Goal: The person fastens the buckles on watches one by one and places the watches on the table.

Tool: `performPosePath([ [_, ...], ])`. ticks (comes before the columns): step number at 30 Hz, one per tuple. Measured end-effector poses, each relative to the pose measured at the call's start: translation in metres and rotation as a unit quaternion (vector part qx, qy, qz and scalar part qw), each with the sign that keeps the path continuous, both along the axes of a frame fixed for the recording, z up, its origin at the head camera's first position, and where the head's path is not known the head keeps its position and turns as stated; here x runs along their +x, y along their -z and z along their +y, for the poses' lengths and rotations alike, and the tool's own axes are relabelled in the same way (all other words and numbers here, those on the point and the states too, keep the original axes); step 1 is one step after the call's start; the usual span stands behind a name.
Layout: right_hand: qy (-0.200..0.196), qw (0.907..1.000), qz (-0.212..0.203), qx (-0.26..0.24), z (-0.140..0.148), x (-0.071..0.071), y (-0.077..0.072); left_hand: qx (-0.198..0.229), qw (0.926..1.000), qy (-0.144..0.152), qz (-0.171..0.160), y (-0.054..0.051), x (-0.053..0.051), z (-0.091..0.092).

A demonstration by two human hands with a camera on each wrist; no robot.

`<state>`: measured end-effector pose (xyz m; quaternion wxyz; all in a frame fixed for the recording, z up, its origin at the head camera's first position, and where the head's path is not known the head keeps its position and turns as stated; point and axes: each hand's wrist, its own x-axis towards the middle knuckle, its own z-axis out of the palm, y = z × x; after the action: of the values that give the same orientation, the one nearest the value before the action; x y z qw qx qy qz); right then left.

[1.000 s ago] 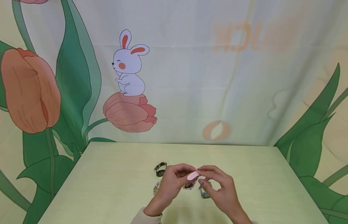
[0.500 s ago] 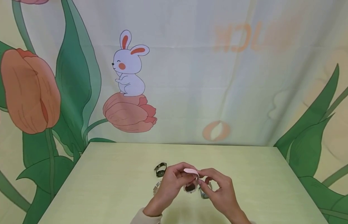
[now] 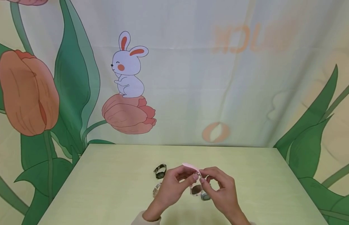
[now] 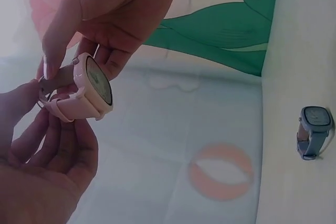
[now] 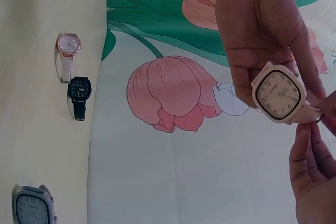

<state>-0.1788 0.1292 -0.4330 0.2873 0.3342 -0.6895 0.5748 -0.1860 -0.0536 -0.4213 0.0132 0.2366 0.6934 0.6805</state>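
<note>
Both hands hold a pale pink wristwatch (image 3: 196,189) above the table, between them in the head view. My left hand (image 3: 173,187) pinches the strap near its buckle. My right hand (image 3: 222,187) pinches the strap from the other side, its thumb and forefinger close to the left fingertips. One strap end (image 3: 191,166) sticks up over the left fingers. In the right wrist view the squarish dial of the pink wristwatch (image 5: 279,94) shows, black-ringed with numerals. The left wrist view shows the wristwatch (image 4: 94,85) from the side, its strap looped; fingers partly hide the buckle.
On the light table (image 3: 107,187) lie a black watch (image 3: 161,171), a rose-gold watch (image 5: 69,44) with a pale strap, partly behind the left hand in the head view, and a grey-blue watch (image 4: 315,124) near the right hand. A printed curtain (image 3: 185,78) hangs behind.
The pink strap end has swung from between the fingertips to up and left, over the left fingers. The watch case now shows lower between the hands. Both hands stay nearly in place.
</note>
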Motion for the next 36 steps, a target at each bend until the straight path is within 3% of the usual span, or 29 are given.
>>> performPosePath([
  [6,-0.03,0.9993,-0.005,-0.02,-0.003,-0.002,0.0,0.011,0.9999,0.011,-0.008,-0.004,0.002,-0.007],
  [12,-0.047,0.9981,-0.009,-0.039,-0.007,-0.002,-0.001,-0.008,0.9996,-0.021,-0.019,-0.002,0.003,-0.008],
  [17,-0.052,0.9979,-0.001,-0.04,-0.011,-0.004,-0.001,0.009,0.999,-0.043,0.001,-0.002,0.003,-0.008],
  [29,-0.058,0.9971,-0.01,-0.049,-0.016,-0.001,-0.007,0.011,0.9984,-0.054,0.011,-0.007,0.007,-0.01],
  [36,-0.046,0.9977,-0.024,-0.043,-0.018,0.0,-0.005,0.005,0.9966,-0.082,0.01,-0.008,0.008,-0.011],
])
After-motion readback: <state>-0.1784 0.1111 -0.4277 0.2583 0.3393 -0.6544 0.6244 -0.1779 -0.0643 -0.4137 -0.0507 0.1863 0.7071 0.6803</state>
